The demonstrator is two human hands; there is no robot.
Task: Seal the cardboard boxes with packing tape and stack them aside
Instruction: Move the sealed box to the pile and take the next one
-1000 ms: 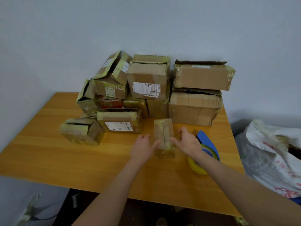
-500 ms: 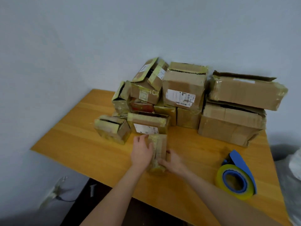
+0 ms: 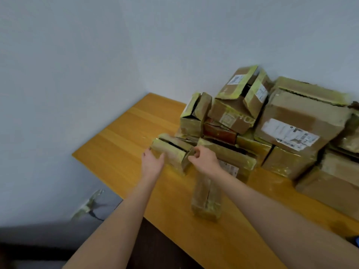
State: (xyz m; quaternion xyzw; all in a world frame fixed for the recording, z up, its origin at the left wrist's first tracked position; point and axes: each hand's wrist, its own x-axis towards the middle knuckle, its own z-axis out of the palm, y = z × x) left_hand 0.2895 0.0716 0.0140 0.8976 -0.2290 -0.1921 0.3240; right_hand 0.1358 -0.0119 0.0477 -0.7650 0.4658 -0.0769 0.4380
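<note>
Unsealed box (image 3: 172, 152) flanked for retrieval: left hand (image 3: 152, 162) flat at 9 o'clock; right hand (image 3: 205, 160) curled at 3 o'clock, grasp unclear.

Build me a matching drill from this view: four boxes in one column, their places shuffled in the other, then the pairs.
Things:
1. small open cardboard box with yellowish tape
2. narrow taped cardboard box
3. large brown cardboard box with a white label
4. reddish-brown box

Places:
A. wedged low inside the pile
B. at the pile's left front, between the left hand and right hand
C. lying on the orange wooden table, nearest the camera
D. on top of other boxes, label facing the camera

Pairs: 1-B, 2-C, 3-D, 4-A
</note>
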